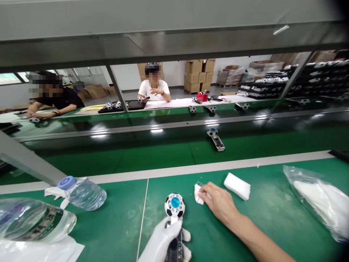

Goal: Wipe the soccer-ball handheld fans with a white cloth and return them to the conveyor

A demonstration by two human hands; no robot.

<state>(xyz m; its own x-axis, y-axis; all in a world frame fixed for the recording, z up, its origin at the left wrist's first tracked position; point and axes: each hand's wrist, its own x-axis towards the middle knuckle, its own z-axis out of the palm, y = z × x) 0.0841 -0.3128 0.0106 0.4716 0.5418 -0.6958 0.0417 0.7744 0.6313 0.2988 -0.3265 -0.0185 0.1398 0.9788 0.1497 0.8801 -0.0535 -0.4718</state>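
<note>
A white-gloved left hand, partly cut off by the frame's bottom edge, wraps its fingers around the dark handle of a football-patterned handheld fan, upright over the green mat. The bare right hand pinches a small crumpled white wipe; a soft white foam block lies just beside.

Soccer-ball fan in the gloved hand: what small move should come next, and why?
Probably lift the small white wipe and bring it to the soccer-ball fan. The right hand already pinches the wipe on the green table, apart from the fan, which the gloved left hand holds upright by its handle.
</note>
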